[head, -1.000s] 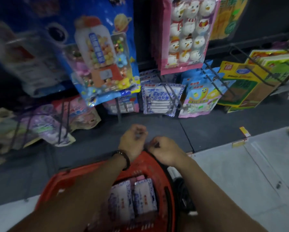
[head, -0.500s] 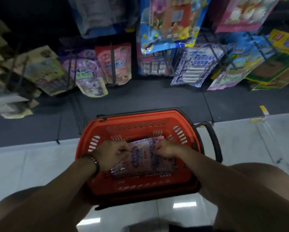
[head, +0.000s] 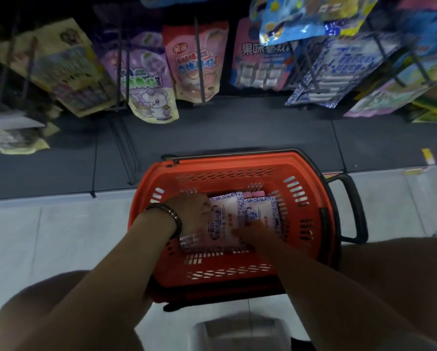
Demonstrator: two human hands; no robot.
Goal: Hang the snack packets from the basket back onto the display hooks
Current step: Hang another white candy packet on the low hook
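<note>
An orange shopping basket [head: 227,171] stands on the pale floor in front of the display. Inside it lie white snack packets with blue patterned borders [head: 225,219], stacked flat, with a second one [head: 261,211] to the right. My left hand [head: 192,214], a dark bracelet at its wrist, rests on the left edge of the top packet with fingers curled over it. My right hand [head: 250,231] presses on the lower right of the same packet. Matching blue-and-white packets [head: 339,69] hang on a display hook at the upper right.
Rows of metal hooks carry other packets: a purple one [head: 146,79], a pink one [head: 197,62] and a pink-and-blue one [head: 260,62]. A dark base ledge [head: 212,133] runs below them. The basket's black handle [head: 354,206] sticks out right. My knees flank the basket.
My view tilted down from the hooks to the basket. Both hands dropped from the basket's far rim into it and now lie on the top packet.
</note>
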